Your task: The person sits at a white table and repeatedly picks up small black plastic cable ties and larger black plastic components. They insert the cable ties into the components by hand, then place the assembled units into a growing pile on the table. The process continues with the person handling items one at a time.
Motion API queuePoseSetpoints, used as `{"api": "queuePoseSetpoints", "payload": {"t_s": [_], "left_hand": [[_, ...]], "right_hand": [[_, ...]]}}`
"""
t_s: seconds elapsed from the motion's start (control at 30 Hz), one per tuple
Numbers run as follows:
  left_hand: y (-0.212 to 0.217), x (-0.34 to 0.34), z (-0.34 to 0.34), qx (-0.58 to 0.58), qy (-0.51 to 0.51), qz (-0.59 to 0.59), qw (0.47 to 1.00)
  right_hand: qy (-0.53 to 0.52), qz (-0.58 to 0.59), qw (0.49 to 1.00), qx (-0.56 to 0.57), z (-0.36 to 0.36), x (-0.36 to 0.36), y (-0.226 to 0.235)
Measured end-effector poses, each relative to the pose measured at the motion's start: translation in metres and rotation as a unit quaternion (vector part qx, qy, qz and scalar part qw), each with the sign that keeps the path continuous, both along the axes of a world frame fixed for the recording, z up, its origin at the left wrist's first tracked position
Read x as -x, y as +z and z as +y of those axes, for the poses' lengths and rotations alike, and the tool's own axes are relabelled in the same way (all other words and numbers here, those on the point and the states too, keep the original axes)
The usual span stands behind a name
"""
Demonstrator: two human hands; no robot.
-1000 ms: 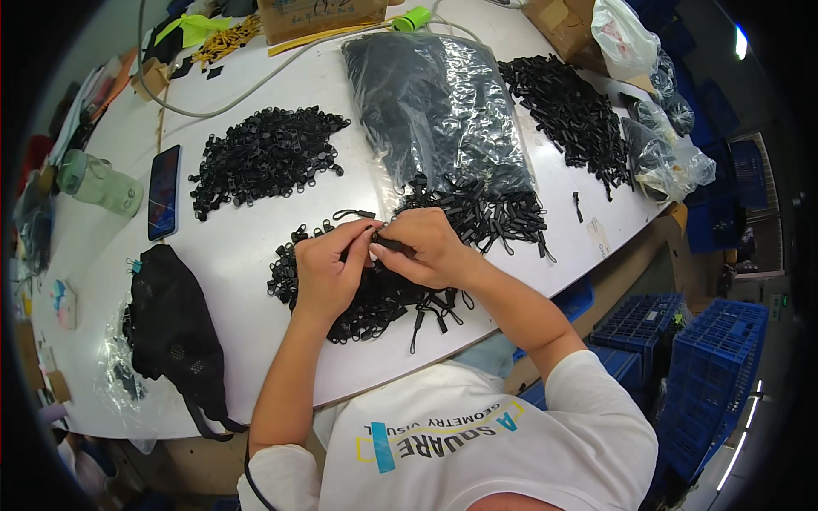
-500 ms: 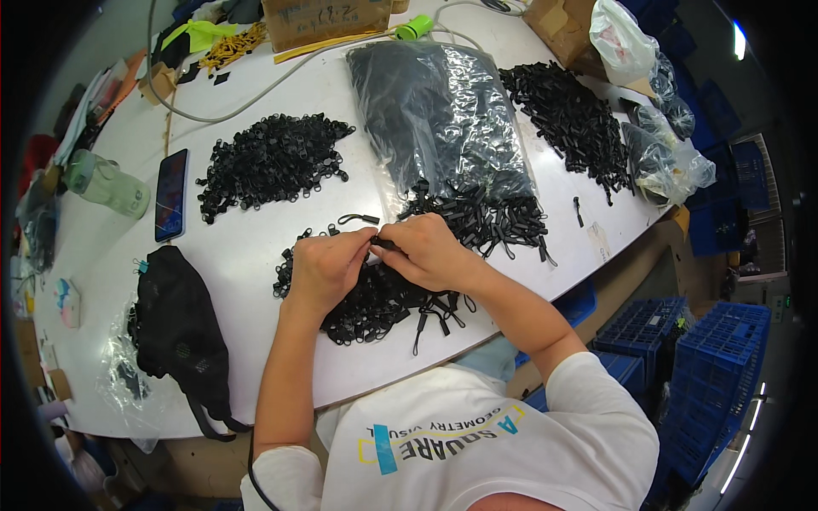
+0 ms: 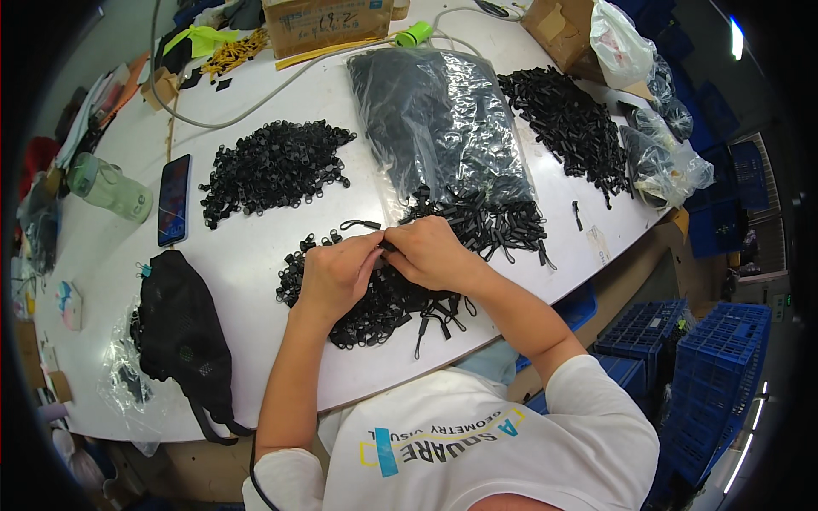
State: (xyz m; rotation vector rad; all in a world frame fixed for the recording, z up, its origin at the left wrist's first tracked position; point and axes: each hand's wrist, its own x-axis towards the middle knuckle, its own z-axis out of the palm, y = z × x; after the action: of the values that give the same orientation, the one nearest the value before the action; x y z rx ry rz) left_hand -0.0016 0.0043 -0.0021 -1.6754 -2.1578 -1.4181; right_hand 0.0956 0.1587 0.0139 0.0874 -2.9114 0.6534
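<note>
My left hand (image 3: 335, 271) and my right hand (image 3: 433, 254) meet fingertip to fingertip over the table. Both are closed in a pinch on a small black zipper pull (image 3: 388, 246), mostly covered by the fingers. Under the hands spreads a pile of small black zipper sliders (image 3: 368, 317), with several corded pulls at its right side. One loose cord pull (image 3: 361, 225) lies just beyond the fingertips. Past my right hand, many black cord pulls (image 3: 494, 223) spill from the mouth of a large clear plastic bag (image 3: 439, 119) with dark contents.
Farther off are another slider pile (image 3: 273, 166) and a heap of black pieces (image 3: 569, 128). A phone (image 3: 173, 200), a green bottle (image 3: 112, 189) and a black mesh bag (image 3: 183, 328) lie at left. Cardboard boxes (image 3: 324, 27) stand behind; blue crates (image 3: 711, 375) sit right of the table.
My hands stay pinched together on the small zipper pull, with the left fingers shifted slightly. The whole view has drifted a little; the piles look unchanged.
</note>
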Motion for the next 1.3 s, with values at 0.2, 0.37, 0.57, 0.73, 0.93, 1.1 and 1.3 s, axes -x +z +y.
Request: {"api": "queuePoseSetpoints", "payload": {"t_s": [0.2,0.37,0.57,0.73,0.93,1.1,1.3], "left_hand": [[-0.003,-0.002,0.002,-0.002,0.025,0.039,0.999],[0.002,-0.001,-0.001,0.021,0.056,0.048,0.997],[0.008,0.002,-0.003,0.014,0.021,-0.076,0.997],[0.011,-0.001,-0.003,0.034,-0.070,-0.254,0.964],[-0.002,-0.019,0.006,-0.081,-0.097,-0.484,0.866],[-0.003,-0.023,0.007,-0.147,0.025,-0.317,0.937],[-0.010,-0.005,0.006,-0.121,0.089,-0.055,0.987]], "right_hand": [[0.010,0.015,1.000,-0.007,0.000,0.001,-0.002],[0.007,-0.002,1.000,-0.020,-0.004,0.001,0.004],[0.001,0.036,0.999,0.006,-0.004,0.001,0.003],[0.006,0.066,0.998,0.019,-0.001,0.000,-0.001],[0.001,0.095,0.994,0.055,0.000,-0.002,0.002],[0.022,0.113,0.992,0.056,-0.003,-0.001,0.004],[0.032,0.097,0.991,0.091,-0.003,-0.001,0.001]]}}
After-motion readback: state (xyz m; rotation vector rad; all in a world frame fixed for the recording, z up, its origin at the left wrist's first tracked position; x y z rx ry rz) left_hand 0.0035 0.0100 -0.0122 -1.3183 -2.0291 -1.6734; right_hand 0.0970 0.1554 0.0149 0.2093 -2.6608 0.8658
